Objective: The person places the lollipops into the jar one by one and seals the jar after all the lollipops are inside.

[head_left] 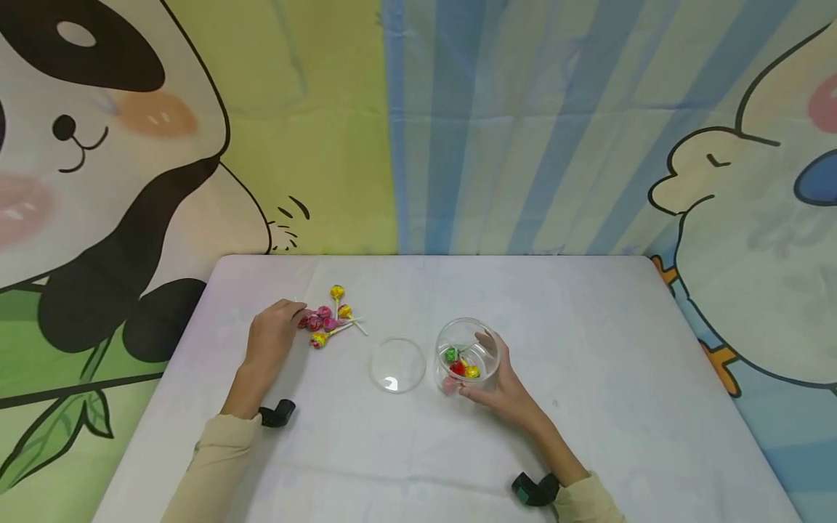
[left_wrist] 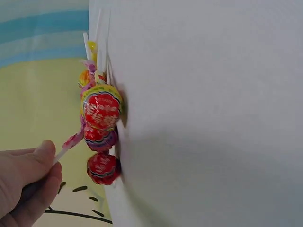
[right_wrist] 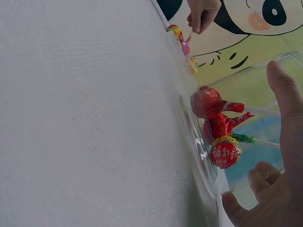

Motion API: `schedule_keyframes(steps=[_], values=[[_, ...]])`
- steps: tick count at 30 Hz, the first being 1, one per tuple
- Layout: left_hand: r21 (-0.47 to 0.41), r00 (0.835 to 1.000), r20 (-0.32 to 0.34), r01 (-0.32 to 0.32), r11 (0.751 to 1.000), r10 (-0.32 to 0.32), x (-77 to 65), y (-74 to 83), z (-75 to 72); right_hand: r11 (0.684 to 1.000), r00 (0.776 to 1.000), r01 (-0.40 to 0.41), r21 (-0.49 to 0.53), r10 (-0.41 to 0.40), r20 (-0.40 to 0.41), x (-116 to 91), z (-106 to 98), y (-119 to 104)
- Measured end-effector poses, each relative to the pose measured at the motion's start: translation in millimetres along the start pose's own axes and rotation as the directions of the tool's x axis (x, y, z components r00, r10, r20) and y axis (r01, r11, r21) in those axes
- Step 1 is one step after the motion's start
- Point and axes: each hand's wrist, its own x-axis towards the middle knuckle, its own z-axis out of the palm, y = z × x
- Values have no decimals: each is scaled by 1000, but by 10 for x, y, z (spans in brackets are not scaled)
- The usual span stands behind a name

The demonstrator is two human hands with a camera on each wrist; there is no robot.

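Observation:
My left hand (head_left: 273, 338) pinches the white stick of a lollipop (left_wrist: 73, 140) with a pink-purple wrapper, between thumb and forefinger. Its ball overlaps the other lollipops in the left wrist view. Those lollipops, pink and yellow, lie in a loose pile (head_left: 329, 322) just right of that hand. With thumb and fingers spread around its side, my right hand (head_left: 502, 385) grips a clear jar (head_left: 466, 333) standing upright on the table. Several lollipops (right_wrist: 226, 152) in red, yellow, green and pink wrappers sit at the jar's bottom, their sticks leaning upward.
A clear round lid (head_left: 397, 365) lies flat between the pile and the jar. The white-covered table (head_left: 405, 450) ends at a curtain (head_left: 510, 145) printed with cartoon animals. A black wrist camera (head_left: 277, 413) sits on each wrist.

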Motion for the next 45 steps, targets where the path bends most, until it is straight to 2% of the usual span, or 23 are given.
schedule_keyframes(steps=[4, 10, 14, 18, 22, 26, 29, 31, 33, 36, 39, 43, 45], values=[[-23, 1000, 9, 21, 1000, -20, -59, -57, 15, 1000, 1000, 2, -3, -2, -1, -19, -4, 2], [-60, 999, -12, 49, 997, -50, -104, -82, 21, 1000, 1000, 4, -5, -4, -5, -43, -7, -8], [-151, 994, -22, 105, 983, -109, -74, -58, 22, 1000, 1000, 13, -7, -13, -3, -48, -12, -11], [-282, 988, -52, 126, 951, -146, -13, 25, -9, 1000, 1000, 12, 1, -12, 4, -41, -5, -22], [-413, 987, -48, 122, 902, -155, 48, 271, -122, 1000, 1000, 7, 5, -7, 8, -35, 5, -22], [-555, 990, 1, 117, 823, -140, 93, 678, -278, 1000, 1000, 14, 4, -14, 9, -34, 2, 2], [-656, 998, 24, 58, 753, -55, 112, 1030, -357, 1000, 1000, 21, -5, -21, 5, -34, -8, 13], [-686, 999, 28, -9, 728, 39, 119, 1264, -364, 1000, 1000, 22, -13, -22, 2, -31, -16, 17], [-682, 989, 34, -83, 727, 144, 124, 1469, -330, 1000, 1000, 18, -18, -18, -3, -26, -19, 22], [-635, 964, 65, -159, 756, 257, 126, 1710, -240, 1000, 1000, 20, -12, -20, -3, -13, -17, 24], [-582, 947, 108, -187, 791, 304, 112, 1865, -145, 1000, 1000, 31, -2, -31, 6, 3, -6, 21], [-496, 929, 155, -222, 840, 337, 85, 1992, -33, 999, 999, 47, 6, -47, 6, 15, 2, 16], [-460, 919, 199, -218, 861, 339, 76, 2039, 18, 999, 999, 47, 9, -47, 2, 14, -1, 16]])
